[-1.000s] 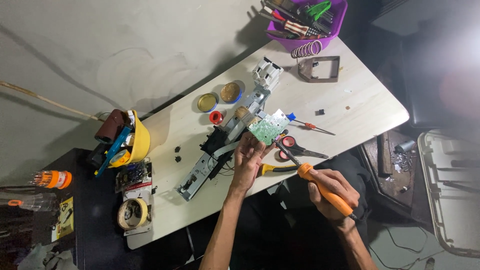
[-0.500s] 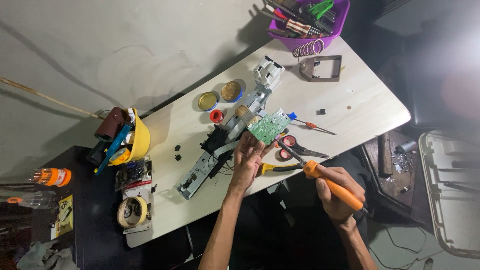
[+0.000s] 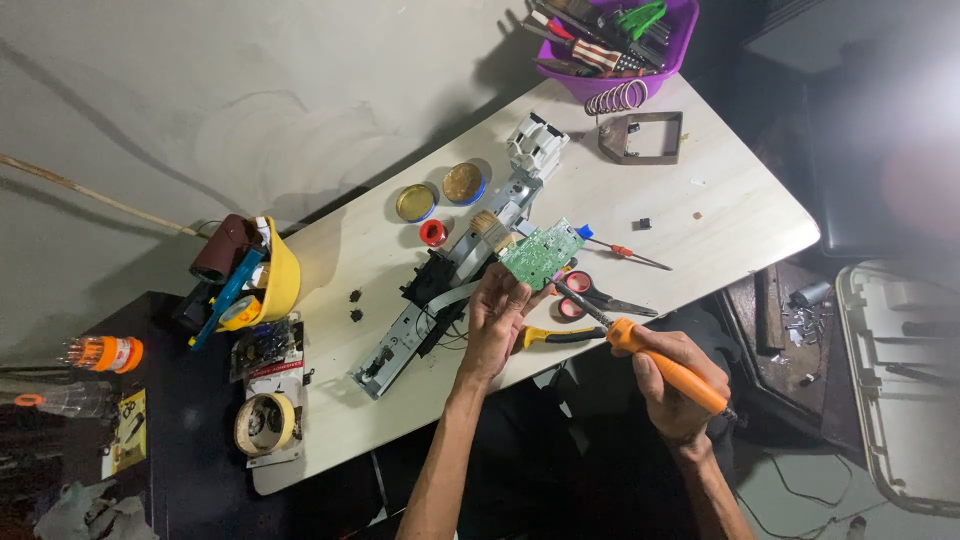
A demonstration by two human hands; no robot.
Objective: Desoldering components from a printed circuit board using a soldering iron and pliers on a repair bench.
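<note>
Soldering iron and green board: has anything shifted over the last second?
Hardly. The right hand keeps its grip on the orange soldering iron, tip toward the green circuit board; hand and iron have eased slightly down and right. The left hand still steadies the board. Scissors, screwdriver and tins lie as before.

Long grey metal mechanism frame (image 3: 440, 290) lies diagonally across the pale wooden counter (image 3: 720, 220). Green circuit board (image 3: 541, 254) sits at its middle. Two round tins (image 3: 440, 194) behind it. Red-handled scissors (image 3: 598, 295) right of the board. Purple plastic tool tub (image 3: 612, 30) at far edge; yellow bowl (image 3: 272, 280) at left end.
</note>
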